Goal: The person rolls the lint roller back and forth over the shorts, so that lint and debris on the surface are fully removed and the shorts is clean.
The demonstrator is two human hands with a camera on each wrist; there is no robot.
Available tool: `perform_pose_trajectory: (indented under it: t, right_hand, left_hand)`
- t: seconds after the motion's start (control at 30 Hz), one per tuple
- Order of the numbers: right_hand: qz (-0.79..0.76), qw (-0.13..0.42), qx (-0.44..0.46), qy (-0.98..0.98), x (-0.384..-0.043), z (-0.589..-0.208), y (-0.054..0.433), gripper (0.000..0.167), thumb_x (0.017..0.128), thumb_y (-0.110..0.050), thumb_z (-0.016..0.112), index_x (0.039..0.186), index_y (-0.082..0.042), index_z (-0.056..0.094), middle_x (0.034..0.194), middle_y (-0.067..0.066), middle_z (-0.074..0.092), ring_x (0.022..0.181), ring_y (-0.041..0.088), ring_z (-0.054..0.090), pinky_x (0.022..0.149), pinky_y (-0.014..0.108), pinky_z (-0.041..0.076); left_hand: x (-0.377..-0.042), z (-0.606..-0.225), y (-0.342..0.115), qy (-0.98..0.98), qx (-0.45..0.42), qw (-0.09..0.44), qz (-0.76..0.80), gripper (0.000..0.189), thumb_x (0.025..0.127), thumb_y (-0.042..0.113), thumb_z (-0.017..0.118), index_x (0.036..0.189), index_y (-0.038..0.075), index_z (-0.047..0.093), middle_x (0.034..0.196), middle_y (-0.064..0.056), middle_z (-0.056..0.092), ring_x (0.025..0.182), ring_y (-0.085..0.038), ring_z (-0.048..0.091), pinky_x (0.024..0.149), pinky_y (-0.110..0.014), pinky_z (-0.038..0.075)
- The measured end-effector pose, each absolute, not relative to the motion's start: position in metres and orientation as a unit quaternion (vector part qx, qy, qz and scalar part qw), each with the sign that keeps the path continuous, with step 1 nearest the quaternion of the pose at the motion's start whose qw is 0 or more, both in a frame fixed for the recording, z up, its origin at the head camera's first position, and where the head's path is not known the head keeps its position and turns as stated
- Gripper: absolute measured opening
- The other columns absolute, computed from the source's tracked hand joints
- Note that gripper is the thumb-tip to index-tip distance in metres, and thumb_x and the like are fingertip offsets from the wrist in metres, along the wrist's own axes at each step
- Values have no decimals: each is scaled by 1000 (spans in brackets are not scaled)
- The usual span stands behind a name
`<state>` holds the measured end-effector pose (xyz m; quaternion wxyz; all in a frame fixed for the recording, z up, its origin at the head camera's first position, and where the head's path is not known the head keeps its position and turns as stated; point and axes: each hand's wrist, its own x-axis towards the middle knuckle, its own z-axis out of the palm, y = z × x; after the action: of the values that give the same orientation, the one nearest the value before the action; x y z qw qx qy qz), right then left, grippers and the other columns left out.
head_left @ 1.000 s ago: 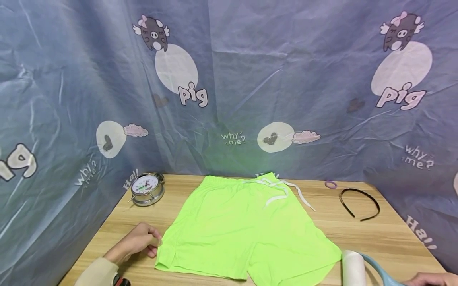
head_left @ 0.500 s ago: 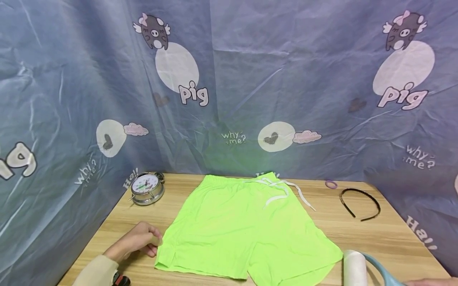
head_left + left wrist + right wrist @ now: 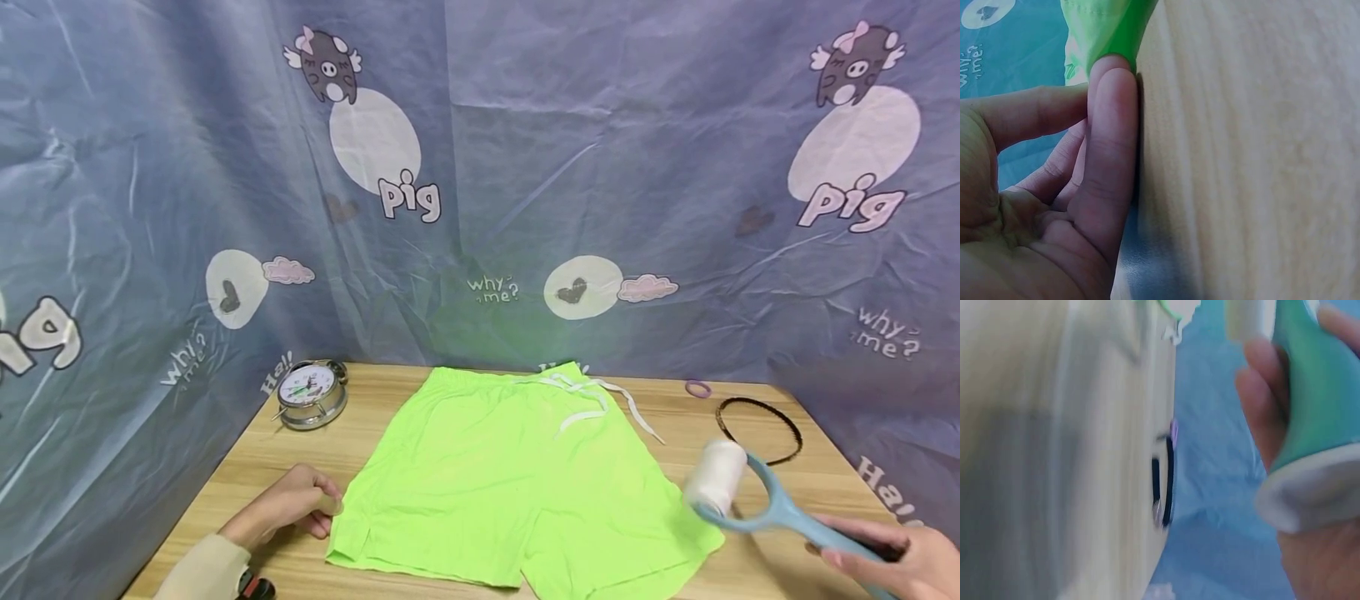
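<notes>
Bright green shorts (image 3: 465, 475) lie spread on the wooden table, white drawstring (image 3: 577, 408) at the far waistband. My left hand (image 3: 296, 502) pinches the shorts' left edge near the leg hem; in the left wrist view the fabric (image 3: 1110, 31) meets the fingertips. At the right, my right hand (image 3: 892, 550) grips the blue handle of a lint roller (image 3: 798, 521). Its white roll (image 3: 717, 477) is tilted over the right leg's edge; whether it touches the cloth I cannot tell. The right wrist view is blurred and shows the handle's flared end (image 3: 1310, 487).
A silver alarm clock (image 3: 311, 396) stands at the back left. At the back right lie a black headband (image 3: 783, 417) and a purple hair tie (image 3: 697, 389). Blue printed cloth (image 3: 510, 167) walls in the table's back and sides.
My right hand has lifted the lint roller from the near right edge, and its roll has swung up and left to the right leg of the shorts. My left hand has stayed put.
</notes>
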<state>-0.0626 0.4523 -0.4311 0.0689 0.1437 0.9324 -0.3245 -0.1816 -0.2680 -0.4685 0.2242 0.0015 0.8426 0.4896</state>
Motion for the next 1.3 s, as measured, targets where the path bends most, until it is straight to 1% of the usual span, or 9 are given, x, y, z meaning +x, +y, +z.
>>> perform_pose_trajectory:
  t: [0.07, 0.13, 0.23, 0.37, 0.5, 0.67, 0.73, 1.0, 1.3]
  right_hand:
    - [-294, 32, 136, 946, -72, -425, 443, 68, 94, -48, 69, 136, 5, 60, 97, 7, 80, 74, -14, 58, 64, 22, 52]
    - [-288, 3, 149, 946, -82, -420, 433, 76, 94, -56, 65, 140, 3, 56, 95, 4, 81, 70, -14, 57, 64, 28, 52]
    - [-335, -34, 157, 929, -97, -418, 421, 80, 95, -56, 63, 144, 5, 50, 89, -7, 80, 72, -12, 62, 65, 23, 51]
    - [-378, -80, 170, 906, -118, -423, 409, 76, 91, -56, 68, 143, -2, 55, 82, -18, 78, 74, -16, 60, 63, 13, 40]
    - [-344, -97, 185, 915, -139, -429, 399, 75, 89, -62, 67, 139, -6, 60, 75, -18, 76, 67, -13, 54, 62, 18, 39]
    - [-337, -99, 201, 915, -157, -442, 385, 77, 89, -64, 66, 139, -6, 60, 67, -6, 74, 54, 9, 58, 54, 27, 45]
    - [-339, -92, 204, 914, -161, -447, 382, 77, 89, -63, 66, 141, -6, 59, 62, -3, 70, 50, 13, 58, 50, 30, 46]
    - [-322, -25, 204, 924, -163, -455, 377, 82, 94, -63, 58, 147, -1, 49, 52, -1, 58, 47, 17, 57, 43, 32, 42]
    - [-251, 22, 116, 961, -166, -450, 379, 93, 96, -68, 48, 148, 9, 41, 56, 0, 48, 53, 17, 45, 51, 31, 35]
  left_hand:
    - [-181, -469, -269, 843, -2, 225, 489, 23, 84, 6, 66, 101, -10, 67, 68, -8, 64, 58, -14, 64, 57, -30, 61]
    - [-182, -469, -269, 843, -3, 224, 489, 23, 84, 6, 67, 101, -10, 67, 69, -9, 65, 58, -14, 64, 57, -30, 61]
    - [-183, -469, -269, 843, -4, 224, 489, 23, 84, 6, 67, 101, -10, 67, 68, -9, 64, 58, -13, 64, 57, -30, 61]
    - [-183, -470, -270, 842, -4, 225, 490, 24, 84, 6, 67, 101, -10, 67, 68, -8, 63, 58, -13, 64, 57, -29, 61]
    - [-183, -470, -270, 840, 1, 226, 494, 23, 85, 7, 68, 101, -10, 68, 68, -7, 64, 57, -13, 64, 57, -29, 61]
    - [-183, -469, -269, 837, 9, 225, 499, 21, 85, 7, 68, 99, -9, 68, 66, -6, 63, 57, -12, 64, 56, -29, 61]
    - [-183, -469, -270, 837, 9, 225, 498, 20, 85, 7, 68, 97, -8, 68, 66, -6, 63, 57, -12, 64, 56, -29, 61]
    - [-186, -471, -271, 837, 15, 232, 496, 18, 85, 7, 67, 96, -7, 68, 66, -5, 63, 57, -12, 64, 56, -29, 60]
    - [-185, -470, -271, 837, 13, 231, 496, 18, 86, 7, 68, 97, -8, 67, 66, -6, 63, 57, -12, 64, 56, -29, 61]
